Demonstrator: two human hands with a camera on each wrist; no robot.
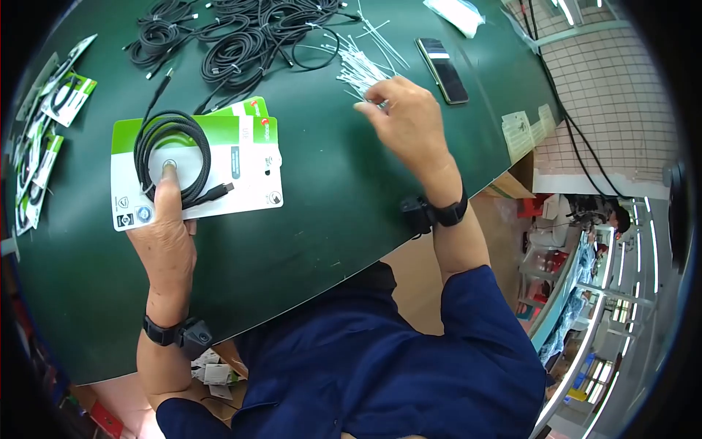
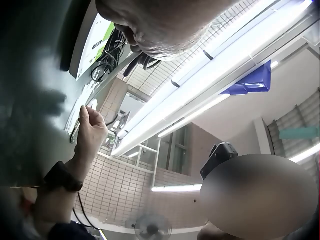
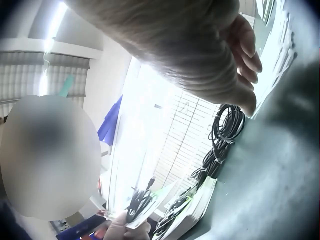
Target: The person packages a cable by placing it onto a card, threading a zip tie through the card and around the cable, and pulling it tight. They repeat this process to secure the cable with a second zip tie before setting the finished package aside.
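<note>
My left hand (image 1: 164,238) grips a green and white packaging card (image 1: 252,183), its thumb pressed on the front inside a coiled black braided cable (image 1: 142,157). One connector of the cable (image 1: 213,192) lies across the card; the other end points up past its top edge. Most of the left fingers are hidden behind the card. Bent and apart from the thumb, the fingers of my right hand (image 1: 413,121) hover at the near end of a pile of white cable ties (image 1: 358,69). Nothing shows between them. In the right wrist view the right fingertips (image 3: 257,65) overlap the ties.
Several coiled black cables (image 1: 234,55) lie at the back of the green table (image 1: 307,241). Another card (image 1: 256,106) shows behind the held one. Packed cable cards (image 1: 69,99) lie at left. A phone (image 1: 444,71) and a white bag (image 1: 457,14) are at right.
</note>
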